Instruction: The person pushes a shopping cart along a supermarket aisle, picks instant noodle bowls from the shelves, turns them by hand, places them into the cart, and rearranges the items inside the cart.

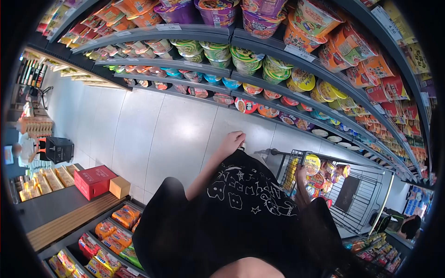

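Note:
My left hand [232, 142] is held in front of my black printed shirt [252, 187], its fingers curled together. A small pale bit shows beside the fingertips, too small to name. My right hand [301, 175] reaches to the near edge of a wire shopping cart [368, 194] and its fingers are closed on that edge. Inside the cart, close to this hand, lie a yellow-lidded noodle cup [312, 164], a red noodle cup [317, 180] and several other bright packages. A dark flat panel [347, 193] sits further along the cart.
Shelves of instant noodles curve across the front, with green noodle cups [246, 60] and purple tubs [217, 13]. Behind me are a red carton [94, 181] and packaged noodles [126, 216]. One person stands at far left by a black basket [59, 149]; another is at far right.

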The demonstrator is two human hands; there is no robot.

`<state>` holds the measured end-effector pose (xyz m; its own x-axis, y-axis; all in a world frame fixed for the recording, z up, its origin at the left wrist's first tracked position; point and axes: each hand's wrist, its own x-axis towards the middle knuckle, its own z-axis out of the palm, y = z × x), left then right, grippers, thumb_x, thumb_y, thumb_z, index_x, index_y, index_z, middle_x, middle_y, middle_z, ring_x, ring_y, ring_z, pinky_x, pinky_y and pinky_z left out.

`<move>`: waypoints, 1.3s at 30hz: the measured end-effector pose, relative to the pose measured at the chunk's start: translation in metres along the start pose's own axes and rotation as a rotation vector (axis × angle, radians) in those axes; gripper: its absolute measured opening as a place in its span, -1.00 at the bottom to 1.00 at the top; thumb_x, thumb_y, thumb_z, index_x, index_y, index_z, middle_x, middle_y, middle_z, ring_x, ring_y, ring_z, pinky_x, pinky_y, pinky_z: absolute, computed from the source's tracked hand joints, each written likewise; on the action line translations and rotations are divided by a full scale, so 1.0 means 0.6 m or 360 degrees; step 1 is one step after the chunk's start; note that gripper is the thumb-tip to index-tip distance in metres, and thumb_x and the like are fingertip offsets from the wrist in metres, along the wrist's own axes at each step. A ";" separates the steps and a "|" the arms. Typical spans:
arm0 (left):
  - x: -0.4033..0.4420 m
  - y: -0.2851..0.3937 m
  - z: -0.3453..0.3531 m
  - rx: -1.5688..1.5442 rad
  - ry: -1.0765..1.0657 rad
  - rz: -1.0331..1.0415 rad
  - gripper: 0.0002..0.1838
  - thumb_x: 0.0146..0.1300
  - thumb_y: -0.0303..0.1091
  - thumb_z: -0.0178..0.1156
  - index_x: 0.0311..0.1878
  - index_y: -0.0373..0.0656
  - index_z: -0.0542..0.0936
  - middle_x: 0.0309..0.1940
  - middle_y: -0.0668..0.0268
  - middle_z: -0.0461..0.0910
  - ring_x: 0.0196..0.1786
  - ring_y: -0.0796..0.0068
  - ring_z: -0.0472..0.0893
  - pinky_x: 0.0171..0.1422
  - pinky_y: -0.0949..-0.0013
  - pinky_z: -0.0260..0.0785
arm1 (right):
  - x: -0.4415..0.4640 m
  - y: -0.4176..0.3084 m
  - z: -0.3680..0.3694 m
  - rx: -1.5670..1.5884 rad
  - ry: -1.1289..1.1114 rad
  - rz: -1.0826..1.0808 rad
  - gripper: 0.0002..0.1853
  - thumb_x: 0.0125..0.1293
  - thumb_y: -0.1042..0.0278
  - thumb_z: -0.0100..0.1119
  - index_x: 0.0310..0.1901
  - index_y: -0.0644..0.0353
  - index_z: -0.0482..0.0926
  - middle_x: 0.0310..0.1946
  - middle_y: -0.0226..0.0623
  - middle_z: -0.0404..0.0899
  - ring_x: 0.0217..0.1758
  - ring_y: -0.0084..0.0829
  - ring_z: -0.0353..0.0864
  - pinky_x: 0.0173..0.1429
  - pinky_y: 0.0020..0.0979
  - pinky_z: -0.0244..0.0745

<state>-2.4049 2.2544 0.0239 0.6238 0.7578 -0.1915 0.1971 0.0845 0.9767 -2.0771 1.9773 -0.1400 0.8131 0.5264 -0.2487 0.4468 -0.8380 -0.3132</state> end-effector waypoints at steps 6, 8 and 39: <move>0.002 0.024 0.010 0.0019 -0.0318 -0.0049 -0.71 0.21 -0.30 -0.09 -0.54 -0.30 0.40 -0.72 0.37 0.35 -0.63 0.63 0.34 -0.53 0.53 0.21 | -0.164 -0.111 0.029 0.0177 0.0605 -0.0032 -0.60 0.02 0.42 0.02 -0.08 0.37 0.24 -0.19 0.18 0.32 -0.07 0.04 0.27 -0.06 -0.14 0.19; -0.004 0.012 0.016 0.0043 -0.0367 0.0056 -0.70 0.18 -0.29 -0.09 -0.55 -0.32 0.42 -0.71 0.25 0.43 -0.63 0.48 0.43 -0.47 0.42 0.28 | -0.217 -0.120 0.051 0.0174 0.0754 -0.0011 -0.63 0.02 0.40 0.03 -0.12 0.38 0.27 -0.25 0.15 0.36 -0.13 0.04 0.31 -0.09 -0.15 0.23; -0.285 -0.137 -0.418 0.0304 -0.0014 -0.0136 -0.75 0.14 -0.31 -0.06 -0.53 -0.26 0.45 -0.70 0.29 0.47 -0.62 0.50 0.47 -0.50 0.46 0.29 | -0.389 -0.311 0.248 0.0688 0.0243 0.0412 -0.40 0.18 -0.19 -0.23 -0.42 0.32 0.47 -0.47 -0.09 0.50 -0.41 -0.04 0.45 -0.27 -0.14 0.28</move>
<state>-2.7175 2.2799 0.0004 0.6053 0.7472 -0.2746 0.3888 0.0235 0.9210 -2.4061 2.0321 -0.1599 0.9359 0.2558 -0.2421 0.0551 -0.7852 -0.6168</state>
